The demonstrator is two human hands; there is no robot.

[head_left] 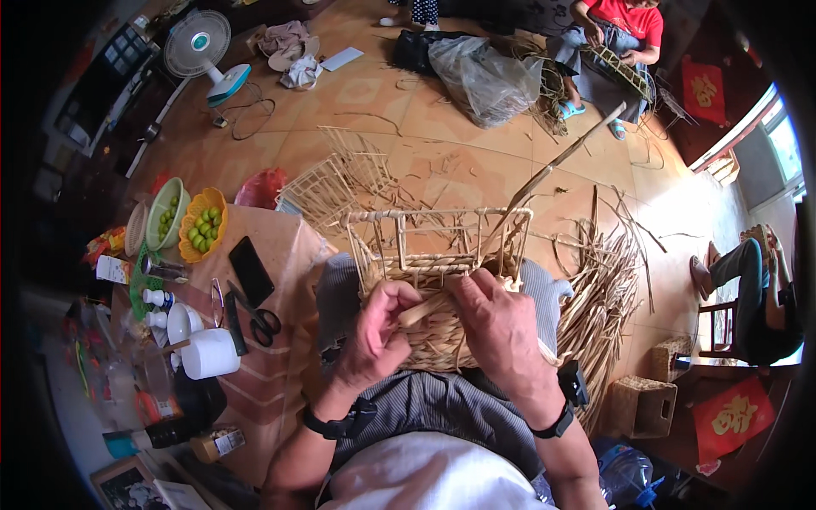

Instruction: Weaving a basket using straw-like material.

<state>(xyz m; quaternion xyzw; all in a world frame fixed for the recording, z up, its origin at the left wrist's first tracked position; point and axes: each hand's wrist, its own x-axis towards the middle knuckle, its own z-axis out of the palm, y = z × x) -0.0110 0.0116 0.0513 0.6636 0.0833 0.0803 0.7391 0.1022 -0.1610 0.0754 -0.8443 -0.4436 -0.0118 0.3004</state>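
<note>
A partly woven basket point(442, 340) of pale dried plant strands rests on my lap. Its lower part is braided, while the upper frame point(438, 214) is a bare, wrapped rectangle on thin uprights. My left hand point(379, 327) is closed at the basket's left side, fingers curled; what lies inside them is hidden. My right hand point(501, 327) presses its fingers together on a strand at the weave. One long dried strand point(544, 172) rises from near that hand toward the upper right. Between my hands juts a short, thick, light-brown piece point(422, 311), its kind unclear.
Loose strands point(599, 272) heap at my right. On the left table point(276, 234) are scissors point(265, 325), a phone point(252, 270), a white cup point(211, 354) and green fruit in a yellow bowl point(203, 224). Another frame point(319, 191) lies ahead; a person point(625, 25) works beyond.
</note>
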